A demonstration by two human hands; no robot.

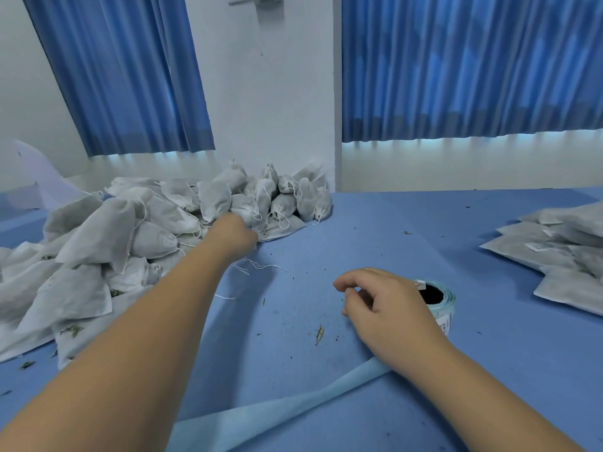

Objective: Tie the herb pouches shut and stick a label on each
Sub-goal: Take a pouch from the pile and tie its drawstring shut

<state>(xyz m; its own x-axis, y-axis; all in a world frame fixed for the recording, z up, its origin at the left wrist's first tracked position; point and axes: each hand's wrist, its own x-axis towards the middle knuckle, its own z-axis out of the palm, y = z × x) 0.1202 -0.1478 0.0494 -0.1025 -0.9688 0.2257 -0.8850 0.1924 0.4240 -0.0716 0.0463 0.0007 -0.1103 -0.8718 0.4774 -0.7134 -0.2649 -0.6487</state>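
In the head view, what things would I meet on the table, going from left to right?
The heap of pouches, right hand, label roll, stack of labelled pouches. The left hand overlaps the heap, so it is left out.

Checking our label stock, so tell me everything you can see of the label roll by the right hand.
The label roll stands on its flat end on the blue table, dark hollow core facing up. It is wound pale blue backing paper with small white printed labels showing on its top edge and side. The right hand covers its left part; contact is unclear. A long pale blue strip runs from under that hand towards the lower left.
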